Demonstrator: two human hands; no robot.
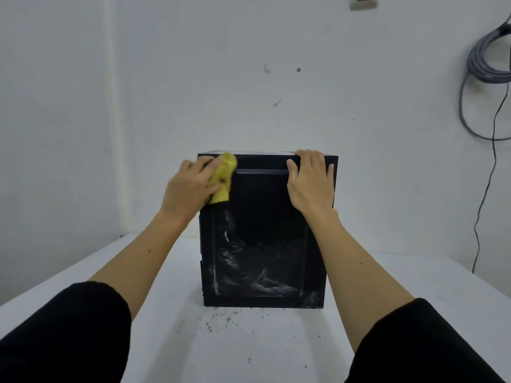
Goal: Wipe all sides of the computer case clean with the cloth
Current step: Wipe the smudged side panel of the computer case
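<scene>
Two hands on a black computer case [262, 230] that stands upright on a white table [387, 313].

The left hand [188, 186] grips a bunched yellow cloth [222, 178] and presses it to the case's upper left corner — fingers curled round the fabric. The right hand [311, 179] lies flat near the upper right, fingers straight and slightly spread, their tips over the top edge. Whitish smears streak the lower half of the near panel — dark specks dot the table in front. Grey cables [486, 64] hang coiled on the wall at right.
</scene>
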